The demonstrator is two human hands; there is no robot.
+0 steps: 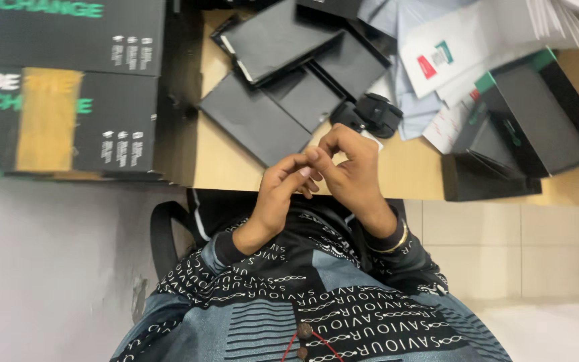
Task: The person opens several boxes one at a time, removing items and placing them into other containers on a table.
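Fingers [311,155] of both hands are pinched together at the tips, above the tabletop edge. Something very small may be held between them; it cannot be told what, or whether anything is held at all. Left hand [283,191] is curled, thumb and forefinger narrow, tips touching the right hand's. Right hand [350,171] is curled too, fingers bent inward, narrow. A gold bangle [397,243] is seen on the right wrist.

Nearest thing: a small black device [373,112], lying on the tabletop [410,174] just beyond the right hand, not touched. Flat black sleeves [263,117] are spread left of it, overlapping, near the left hand but apart from it. More flat black pieces [279,37] are stacked further back. White and pale blue papers [437,60] are heaped at the back right. An open black box with green trim [544,114] is placed right of the papers, and a black insert [484,177] just in front of it at the tabletop edge.

Large black cartons [68,87] with green and white print are stacked at far left, one taped with brown tape. A patterned sweater [343,302] and a black chair arm [165,234] are seen below the hands. Tiled floor [504,234] is at right.
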